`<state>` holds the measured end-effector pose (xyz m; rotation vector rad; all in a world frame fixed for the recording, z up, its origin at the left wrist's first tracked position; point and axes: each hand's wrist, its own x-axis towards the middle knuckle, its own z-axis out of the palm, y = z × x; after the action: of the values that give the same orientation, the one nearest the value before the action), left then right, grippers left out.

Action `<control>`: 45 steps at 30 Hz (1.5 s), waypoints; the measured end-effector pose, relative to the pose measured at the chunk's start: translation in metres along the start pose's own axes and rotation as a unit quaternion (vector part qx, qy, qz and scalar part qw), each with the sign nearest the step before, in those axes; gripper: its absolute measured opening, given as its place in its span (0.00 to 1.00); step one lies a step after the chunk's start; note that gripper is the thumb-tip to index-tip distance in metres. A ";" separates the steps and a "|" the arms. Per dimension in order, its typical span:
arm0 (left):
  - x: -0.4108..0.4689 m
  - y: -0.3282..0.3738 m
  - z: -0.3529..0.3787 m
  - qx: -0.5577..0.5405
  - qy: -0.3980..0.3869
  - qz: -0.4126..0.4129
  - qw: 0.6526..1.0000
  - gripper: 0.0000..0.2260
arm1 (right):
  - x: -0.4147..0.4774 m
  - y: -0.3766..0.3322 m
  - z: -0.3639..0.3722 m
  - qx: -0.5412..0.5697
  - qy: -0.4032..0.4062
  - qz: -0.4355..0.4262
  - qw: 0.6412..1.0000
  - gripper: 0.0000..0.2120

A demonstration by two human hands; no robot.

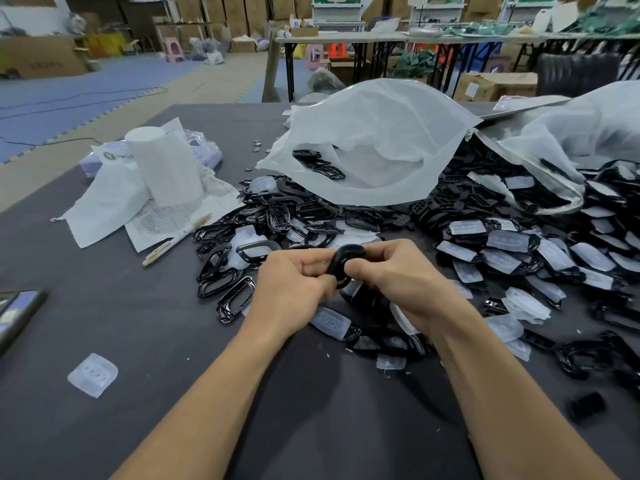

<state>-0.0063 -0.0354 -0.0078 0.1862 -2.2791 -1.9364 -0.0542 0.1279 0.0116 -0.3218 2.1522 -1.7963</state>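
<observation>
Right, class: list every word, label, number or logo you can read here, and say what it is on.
Nothing can be quoted.
On the white bag: round logo and printed line, too blurred.
On the gridded paper form: entries too small.
On the cardboard box: faint print, unreadable.
On the black plastic frame in the left hand and right hand: no marking visible.

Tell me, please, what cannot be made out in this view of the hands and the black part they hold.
Head view:
black part: mostly covered by left hand and right hand; shape unclear.
dark device: cut off by the left edge.
paper sheet: print too small.
white bag: its wall hides most contents.
black piece: blurred.
</observation>
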 end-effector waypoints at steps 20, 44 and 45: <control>0.000 0.012 0.007 -0.324 0.039 -0.071 0.943 0.15 | 0.001 -0.008 0.007 0.215 0.072 -0.003 0.974 0.07; -0.002 0.018 -0.009 -0.352 0.010 -0.064 0.934 0.10 | -0.009 -0.013 0.015 0.301 -0.017 0.005 0.954 0.05; -0.001 0.018 -0.010 -0.355 0.004 -0.061 0.933 0.10 | -0.009 -0.013 0.015 0.314 -0.021 0.001 0.949 0.07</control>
<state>-0.0032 -0.0415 0.0115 0.2468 -1.4435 -2.6573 -0.0407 0.1149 0.0227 -0.1947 1.4352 -2.3176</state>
